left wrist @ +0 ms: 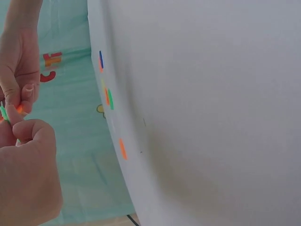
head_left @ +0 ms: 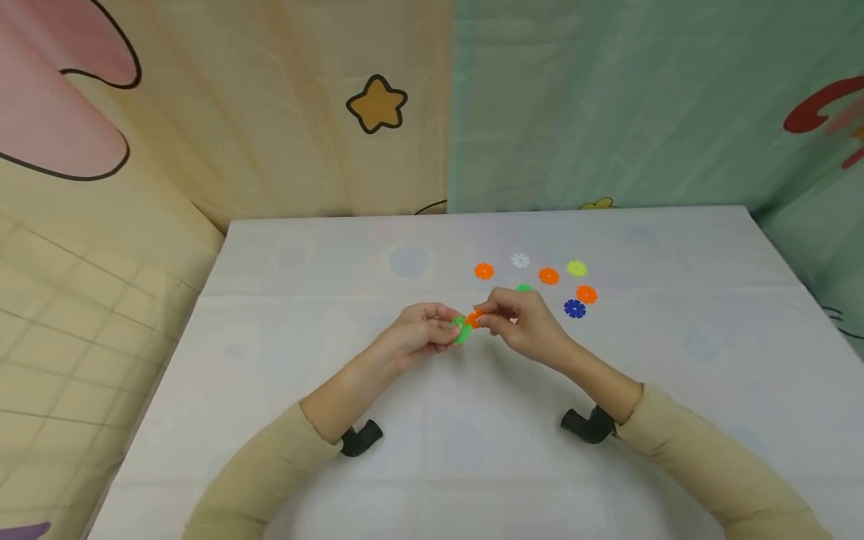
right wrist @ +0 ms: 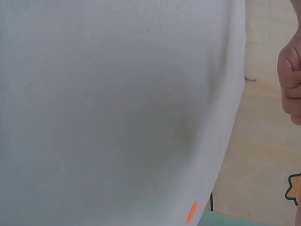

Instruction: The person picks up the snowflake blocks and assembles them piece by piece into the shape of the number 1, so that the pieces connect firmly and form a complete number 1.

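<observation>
My left hand pinches a green notched plastic disc between thumb and fingers, above the table. From the other side my right hand pinches an orange notched disc, its edge meeting the green disc's edge. In the left wrist view both hands come together at the left side, and the green disc shows as a thin edge between the fingertips. The fingers cover part of both discs. Only the left hand shows clearly at the right edge of the right wrist view.
Beyond the hands lie loose discs: several orange ones, a white one, a yellow one, a blue one and a green one partly behind the right hand. Black curved pieces sit by each wrist on the white table.
</observation>
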`<state>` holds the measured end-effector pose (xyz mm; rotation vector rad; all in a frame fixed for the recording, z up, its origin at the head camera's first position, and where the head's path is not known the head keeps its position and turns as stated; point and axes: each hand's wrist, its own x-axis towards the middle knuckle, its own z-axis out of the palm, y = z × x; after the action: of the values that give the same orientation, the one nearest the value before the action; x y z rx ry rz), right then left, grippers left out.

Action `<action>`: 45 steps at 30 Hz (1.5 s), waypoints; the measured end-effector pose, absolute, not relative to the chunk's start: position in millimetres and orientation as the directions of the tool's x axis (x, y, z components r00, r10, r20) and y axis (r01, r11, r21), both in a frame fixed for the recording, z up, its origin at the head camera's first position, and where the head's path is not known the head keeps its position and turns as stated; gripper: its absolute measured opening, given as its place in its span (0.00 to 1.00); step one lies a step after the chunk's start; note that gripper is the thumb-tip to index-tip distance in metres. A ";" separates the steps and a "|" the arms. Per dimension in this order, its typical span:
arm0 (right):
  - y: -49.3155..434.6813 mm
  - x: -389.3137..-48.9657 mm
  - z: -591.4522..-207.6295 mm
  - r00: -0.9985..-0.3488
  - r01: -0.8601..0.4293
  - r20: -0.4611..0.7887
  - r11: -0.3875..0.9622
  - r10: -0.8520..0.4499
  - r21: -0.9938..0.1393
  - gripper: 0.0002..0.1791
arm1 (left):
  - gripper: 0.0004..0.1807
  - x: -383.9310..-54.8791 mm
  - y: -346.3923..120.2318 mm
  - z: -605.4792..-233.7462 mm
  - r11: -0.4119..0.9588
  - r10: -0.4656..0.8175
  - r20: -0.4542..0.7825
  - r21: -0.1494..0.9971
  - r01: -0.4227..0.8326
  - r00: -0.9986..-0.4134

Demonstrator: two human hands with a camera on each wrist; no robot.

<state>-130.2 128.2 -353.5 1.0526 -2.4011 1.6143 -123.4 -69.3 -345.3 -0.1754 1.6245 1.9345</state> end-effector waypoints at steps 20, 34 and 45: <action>126.9 -129.7 -349.3 -0.689 -0.666 0.501 0.187 -0.523 -0.722 0.10 | 0.10 -120.3 -68.8 -338.9 -0.024 0.315 -0.458 0.872 -0.489 -0.832; 133.4 -129.9 -363.2 -0.833 -0.309 0.196 0.140 -0.517 -0.941 0.09 | 0.12 -117.9 -81.1 -350.8 0.007 0.429 -0.428 0.882 -0.470 -0.796; 135.8 -132.6 -365.5 -0.862 -0.145 0.063 0.126 -0.503 -0.981 0.07 | 0.14 -117.5 -83.8 -356.3 0.003 0.489 -0.416 0.880 -0.475 -0.767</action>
<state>-132.6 135.8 -365.5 0.7625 -2.5524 2.1608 -117.5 -83.8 -356.3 0.0140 1.6138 1.8368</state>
